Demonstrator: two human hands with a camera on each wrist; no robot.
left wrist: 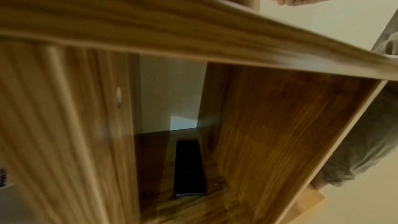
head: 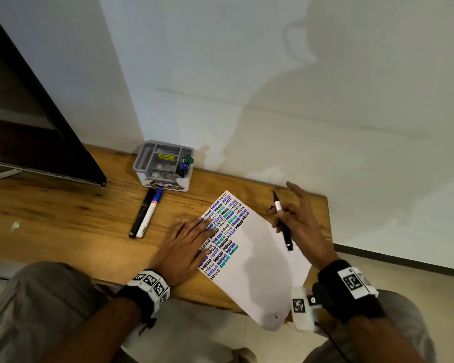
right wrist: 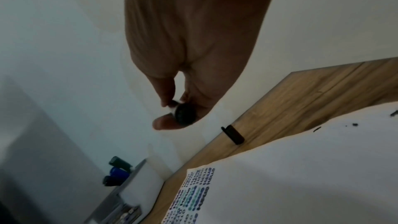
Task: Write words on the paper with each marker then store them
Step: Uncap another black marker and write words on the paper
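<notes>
On the wooden desk (head: 63, 205), from left to right:
Dark screen (head: 37, 121): at 9 o'clock, leaning over the desk's left end.
Two capped markers: black marker (head: 142, 213) and blue-capped white marker (head: 150, 212), side by side and touching, flat on the wood at 10 o'clock from the paper, caps pointing to 1 o'clock.
Organizer box (head: 165, 166): grey, with compartments, against the wall at 11 o'clock from the paper; three stored markers (head: 185, 166) upright in its right-hand compartment, green, blue and black caps up.
Left hand (head: 186, 244): flat, palm down, fingers straight and spread, pressing the paper's left edge; nothing gripped.
Paper (head: 260, 263): white sheet lying askew, its near corner hanging over the desk's front edge; rows of "HELLO" in black, blue, purple and teal along its left part, the right part blank.
Right hand (head: 302, 224): raised above the paper's right edge at 3 o'clock, thumb and curled fingers round the open marker, forefinger stretched out free toward 11 o'clock.
Open marker (head: 282, 224): black barrel with white band, uncapped, tip pointing to 11 o'clock, clear of the sheet.
Loose cap (right wrist: 233, 134): black, lying on bare wood just beyond the paper's far right edge, seen from the right wrist.
Lower shelf, left wrist view: flat black object (left wrist: 189, 168) lying inside the open compartment under the desk.
</notes>
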